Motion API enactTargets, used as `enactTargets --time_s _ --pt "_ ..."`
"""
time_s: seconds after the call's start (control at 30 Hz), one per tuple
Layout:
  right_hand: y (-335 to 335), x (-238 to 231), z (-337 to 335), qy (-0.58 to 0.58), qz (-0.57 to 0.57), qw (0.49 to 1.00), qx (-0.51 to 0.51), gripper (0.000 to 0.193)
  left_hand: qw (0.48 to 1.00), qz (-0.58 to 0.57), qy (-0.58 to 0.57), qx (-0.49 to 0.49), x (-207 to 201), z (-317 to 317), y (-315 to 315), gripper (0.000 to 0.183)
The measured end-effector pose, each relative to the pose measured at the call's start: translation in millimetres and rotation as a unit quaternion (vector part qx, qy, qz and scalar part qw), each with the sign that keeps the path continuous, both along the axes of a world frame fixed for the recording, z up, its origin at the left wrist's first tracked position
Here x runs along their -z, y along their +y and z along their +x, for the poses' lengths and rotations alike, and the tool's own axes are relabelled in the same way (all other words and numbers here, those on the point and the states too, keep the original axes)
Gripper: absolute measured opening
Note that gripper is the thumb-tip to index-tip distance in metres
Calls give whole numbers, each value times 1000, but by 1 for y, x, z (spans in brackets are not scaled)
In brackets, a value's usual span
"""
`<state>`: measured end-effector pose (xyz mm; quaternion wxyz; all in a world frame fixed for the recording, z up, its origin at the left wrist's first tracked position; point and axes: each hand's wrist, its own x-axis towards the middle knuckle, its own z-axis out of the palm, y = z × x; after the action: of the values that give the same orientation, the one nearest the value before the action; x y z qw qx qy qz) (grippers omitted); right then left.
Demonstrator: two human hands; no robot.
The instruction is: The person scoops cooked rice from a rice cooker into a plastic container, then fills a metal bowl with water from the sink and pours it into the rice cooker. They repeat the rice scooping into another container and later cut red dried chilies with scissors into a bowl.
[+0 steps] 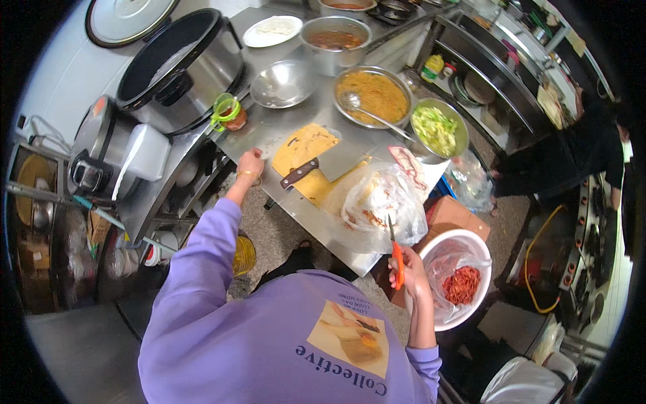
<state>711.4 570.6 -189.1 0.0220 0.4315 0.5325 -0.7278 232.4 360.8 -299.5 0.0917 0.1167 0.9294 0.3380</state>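
My right hand [414,272] grips a pair of scissors with orange handles [399,264], blades pointing away from me. The tips reach the near edge of a clear plastic bag [369,215] with whitish contents on the steel table's front corner. At the table's left edge is my left hand [251,163], fingers curled in; anything inside them is hidden. To its right lies a yellow cutting board [303,147] with dark stains. A knife with a brown handle [299,174] rests across the board.
Behind the board stand a steel bowl [281,84], a pan of orange-brown food [377,94] with a ladle, and a bowl of chopped greens [436,129]. A white tub [481,249] holds bagged red pieces at right. A large cooker [202,81] stands left; a person in black [565,158] stands far right.
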Motion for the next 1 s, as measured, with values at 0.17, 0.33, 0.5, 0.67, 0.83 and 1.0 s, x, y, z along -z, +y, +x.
enactTargets --time_s 0.17,0.33,0.5,0.67,0.83,1.0 --pt "-12 2 0 -2 -17 999 38 39 960 -39 -278 -2 16 -22 13 15" --pt "-28 2 -7 -33 18 997 62 34 985 -45 116 118 -6 -9 49 17" --pt "-39 2 -16 -3 26 996 90 38 969 -163 72 171 -26 -14 91 16" --pt "-48 6 -26 4 35 994 104 34 960 -174 67 209 -24 -19 98 15" --pt "-57 12 -34 -27 68 992 102 34 950 -175 93 240 -18 -34 94 14" --pt "-60 12 -45 -36 69 991 112 33 958 -86 106 252 -17 -43 88 15"
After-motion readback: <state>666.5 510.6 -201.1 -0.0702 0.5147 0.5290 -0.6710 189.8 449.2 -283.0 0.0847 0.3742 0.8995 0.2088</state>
